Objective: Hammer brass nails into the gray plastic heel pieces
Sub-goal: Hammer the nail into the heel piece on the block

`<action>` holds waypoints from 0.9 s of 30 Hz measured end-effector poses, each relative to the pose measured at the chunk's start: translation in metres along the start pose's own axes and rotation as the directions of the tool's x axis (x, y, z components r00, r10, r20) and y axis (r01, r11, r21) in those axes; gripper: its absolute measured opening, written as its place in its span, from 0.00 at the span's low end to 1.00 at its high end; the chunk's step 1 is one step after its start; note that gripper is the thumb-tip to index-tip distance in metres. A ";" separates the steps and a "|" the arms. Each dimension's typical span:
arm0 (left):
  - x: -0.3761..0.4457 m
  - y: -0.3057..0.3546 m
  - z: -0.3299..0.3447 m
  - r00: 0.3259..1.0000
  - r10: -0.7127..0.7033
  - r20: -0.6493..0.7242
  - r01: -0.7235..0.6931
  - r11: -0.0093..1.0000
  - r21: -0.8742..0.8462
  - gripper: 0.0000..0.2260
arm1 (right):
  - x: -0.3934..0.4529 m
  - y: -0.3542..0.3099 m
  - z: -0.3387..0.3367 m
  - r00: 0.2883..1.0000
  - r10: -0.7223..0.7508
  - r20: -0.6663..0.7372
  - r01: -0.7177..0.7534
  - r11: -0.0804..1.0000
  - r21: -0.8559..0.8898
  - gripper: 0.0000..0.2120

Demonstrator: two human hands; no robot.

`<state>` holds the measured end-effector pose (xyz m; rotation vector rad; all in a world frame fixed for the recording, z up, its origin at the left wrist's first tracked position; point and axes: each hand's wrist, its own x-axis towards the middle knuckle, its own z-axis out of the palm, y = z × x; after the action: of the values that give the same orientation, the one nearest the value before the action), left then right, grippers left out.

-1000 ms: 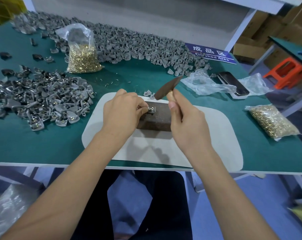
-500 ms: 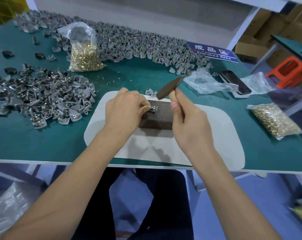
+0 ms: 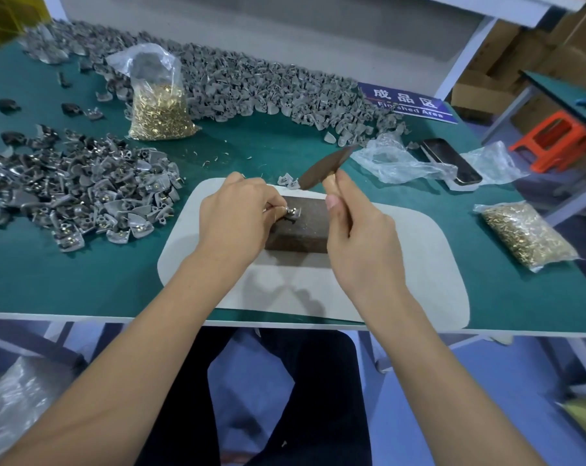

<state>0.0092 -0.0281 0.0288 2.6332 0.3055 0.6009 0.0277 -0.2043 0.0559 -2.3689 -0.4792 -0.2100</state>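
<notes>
Two nail bags (image 3: 162, 112) (image 3: 528, 237); one hammer (image 3: 325, 166); one block (image 3: 305, 227).

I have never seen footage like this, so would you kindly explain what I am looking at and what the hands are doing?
There is no machine here: a person wears a camera on the head, so the one picture looks forward and down at their own two hands above a green worktable. The left hand pinches a small gray heel piece on a dark block, which sits on a pale mat. The right hand grips a small hammer, raised above the block. To the left lies a pile of heel pieces, with a longer heap along the back. Two bags of brass nails and a phone also lie there.
</notes>
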 end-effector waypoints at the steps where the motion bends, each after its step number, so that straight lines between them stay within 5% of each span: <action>1: 0.000 0.000 0.000 1.000 -0.003 -0.003 0.003 1.000 0.001 0.04 | -0.001 0.000 0.001 1.000 0.007 0.006 -0.007 1.000 0.009 0.19; 4: 0.001 0.000 -0.001 1.000 0.000 -0.003 0.000 1.000 0.003 0.03 | 0.003 0.006 0.002 0.991 0.009 0.135 -0.001 0.998 -0.058 0.17; 8: 0.001 -0.001 0.000 1.000 -0.001 0.003 0.001 1.000 -0.001 0.03 | -0.002 0.007 0.005 0.999 0.029 -0.022 -0.027 0.998 0.064 0.18; 11: 0.001 -0.001 0.000 1.000 -0.006 0.005 0.006 1.000 0.000 0.04 | -0.004 0.010 0.006 0.995 0.028 0.094 -0.026 0.999 -0.021 0.18; 15: 0.000 -0.002 0.000 1.000 -0.001 -0.001 0.001 1.000 -0.009 0.03 | -0.007 0.005 0.005 0.993 0.046 -0.109 -0.031 0.990 0.137 0.19; 18: 0.000 -0.002 0.000 1.000 -0.004 -0.009 0.004 1.000 0.012 0.03 | -0.004 0.005 0.004 0.997 0.011 0.080 -0.009 1.000 -0.029 0.18; 22: -0.001 0.000 -0.001 1.000 -0.002 -0.005 0.002 1.000 0.014 0.04 | -0.002 0.004 -0.001 0.992 0.052 -0.115 -0.042 0.995 0.085 0.19; 27: 0.000 0.000 -0.002 1.000 -0.003 0.003 0.003 1.000 0.015 0.03 | 0.003 0.007 -0.003 0.991 0.010 0.132 0.000 0.997 -0.081 0.18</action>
<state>0.0083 -0.0277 0.0303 2.6473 0.3142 0.5964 0.0335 -0.2102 0.0551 -2.4739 -0.5365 -0.0713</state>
